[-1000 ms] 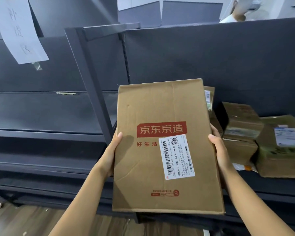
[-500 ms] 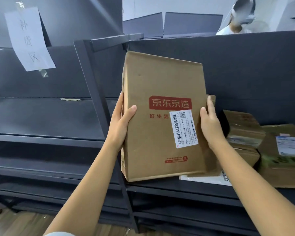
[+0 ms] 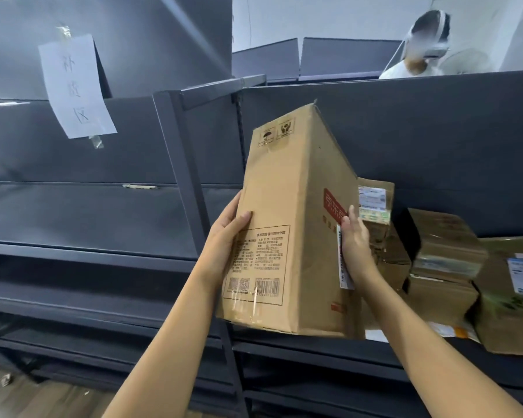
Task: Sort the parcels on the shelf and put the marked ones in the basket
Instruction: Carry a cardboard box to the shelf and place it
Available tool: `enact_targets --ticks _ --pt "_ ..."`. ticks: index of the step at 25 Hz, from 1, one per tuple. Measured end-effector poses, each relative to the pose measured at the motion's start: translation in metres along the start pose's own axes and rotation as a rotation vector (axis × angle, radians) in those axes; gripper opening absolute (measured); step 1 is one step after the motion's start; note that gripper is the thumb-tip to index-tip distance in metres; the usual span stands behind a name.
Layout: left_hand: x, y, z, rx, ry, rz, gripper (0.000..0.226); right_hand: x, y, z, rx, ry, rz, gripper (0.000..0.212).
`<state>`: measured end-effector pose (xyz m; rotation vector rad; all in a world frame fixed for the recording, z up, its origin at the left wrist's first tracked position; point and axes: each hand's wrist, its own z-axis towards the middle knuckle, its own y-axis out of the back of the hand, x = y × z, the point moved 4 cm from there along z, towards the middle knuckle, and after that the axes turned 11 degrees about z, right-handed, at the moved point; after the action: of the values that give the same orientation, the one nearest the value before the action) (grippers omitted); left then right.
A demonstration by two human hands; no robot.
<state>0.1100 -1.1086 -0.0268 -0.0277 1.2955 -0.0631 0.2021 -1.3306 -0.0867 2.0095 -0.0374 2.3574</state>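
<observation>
Brown cardboard box [image 3: 287, 224] at the middle of the frame, standing tall and tilted, narrow printed side toward the camera, bottom edge at the front of the dark grey shelf [image 3: 299, 348]. Left hand [image 3: 228, 233] pressed flat on the printed side, thumb on the face, fingers wrapped round the left edge: holding the box. Right hand [image 3: 355, 245] laid on the right face, partly over the white shipping label [image 3: 344, 263] and just below the red logo patch [image 3: 334, 208]: also holding the box. Handling symbols near the top of the printed side, barcode and small text block lower down.

Right of the box, more parcels on the same shelf: a small taped carton [image 3: 375, 203] with a label just behind the right hand, a stack of wrapped brown cartons [image 3: 444, 260] beside it, a larger greenish-brown parcel [image 3: 514, 300] at the right edge of the frame. White flat packet [image 3: 378, 334] lying under the stack, partly hidden.

Upper left of the frame: white paper sign [image 3: 74, 86] with handwritten characters, taped to a grey panel. Upper right: another person [image 3: 417, 52] beyond the partition. Lower left: wooden floor [image 3: 43, 399].
</observation>
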Motion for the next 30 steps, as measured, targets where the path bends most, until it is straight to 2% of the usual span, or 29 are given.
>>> enact_targets --ticks 2,5,9,11,14,16,18,19,20,23,27,30 --pt "-0.006 -0.005 0.003 -0.027 -0.010 0.019 0.050 0.006 -0.011 -0.006 0.041 -0.019 0.027 0.065" --pt "-0.009 -0.017 0.002 -0.021 -0.032 0.083 0.058 0.024 -0.024 -0.015 0.191 0.022 0.255 0.084" --pt "-0.019 -0.017 -0.004 -0.020 -0.077 0.093 0.060 0.053 -0.034 -0.025 0.322 0.118 0.406 0.067" --pt "-0.024 -0.014 -0.008 -0.009 -0.092 0.070 0.054 0.057 -0.037 -0.029 0.316 0.125 0.419 0.067" --pt "-0.024 -0.022 -0.011 -0.034 -0.137 0.069 0.042 0.065 -0.045 -0.038 0.407 0.043 0.493 0.072" --pt "-0.021 -0.026 -0.012 -0.081 -0.149 0.062 0.049 0.070 -0.048 -0.041 0.446 0.050 0.478 0.073" --pt "-0.016 -0.029 -0.012 -0.075 -0.165 0.085 0.061 0.075 -0.046 -0.040 0.483 0.123 0.414 0.093" --pt "-0.014 -0.030 -0.013 -0.052 -0.167 0.096 0.060 0.077 -0.043 -0.039 0.503 0.148 0.392 0.105" --pt "-0.013 -0.033 -0.013 -0.026 -0.156 0.123 0.055 0.076 -0.039 -0.037 0.515 0.155 0.383 0.106" --pt "-0.009 -0.034 -0.010 -0.017 -0.115 0.189 0.044 0.068 -0.016 -0.035 0.477 0.120 0.500 0.086" --pt "-0.009 -0.034 -0.002 -0.038 0.015 0.338 0.073 0.052 0.013 -0.042 0.451 0.039 0.728 0.065" --pt "-0.003 -0.042 -0.004 -0.075 0.157 0.373 0.072 0.052 0.028 -0.048 0.464 0.032 0.780 0.057"
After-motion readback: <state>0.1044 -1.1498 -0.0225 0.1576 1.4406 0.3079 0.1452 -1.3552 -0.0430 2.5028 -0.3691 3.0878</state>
